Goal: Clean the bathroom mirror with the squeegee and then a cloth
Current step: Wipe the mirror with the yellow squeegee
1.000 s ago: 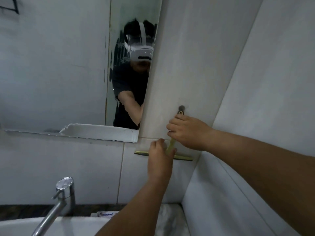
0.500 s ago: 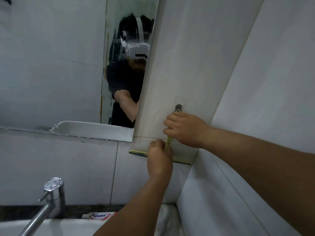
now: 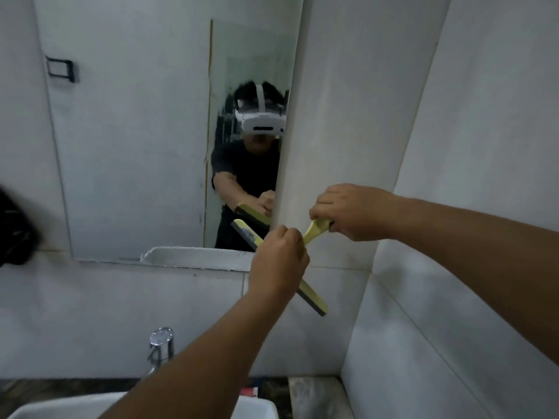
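Squeegee (image 3: pixel 313 300), yellow w/ dark rubber blade, is held in both hands in front of the mirror's lower right corner, blade tilted diagonally from upper left to lower right. Left hand (image 3: pixel 276 264) is closed round the middle of the blade bar, hiding the part where handle meets bar. Right hand (image 3: pixel 352 211) is fisted round the end of the yellow handle (image 3: pixel 316 231). Blade's upper end lies over the mirror (image 3: pixel 136 131) near its bottom edge; lower end hangs over the white tiled wall (image 3: pixel 106 313) below. Both forearms block much of the wall & basin. Side wall (image 3: pixel 484 146) sits close on the right, tight corner. Chrome tap (image 3: pixel 160 343) stands below, just left of the left forearm; white basin rim (image 3: pixel 257 403) at bottom edge. Dark blurred object (image 3: pixel 13 228) at left edge, can't tell what. Small black holder (image 3: pixel 60 69) is reflected in the mirror's upper left.
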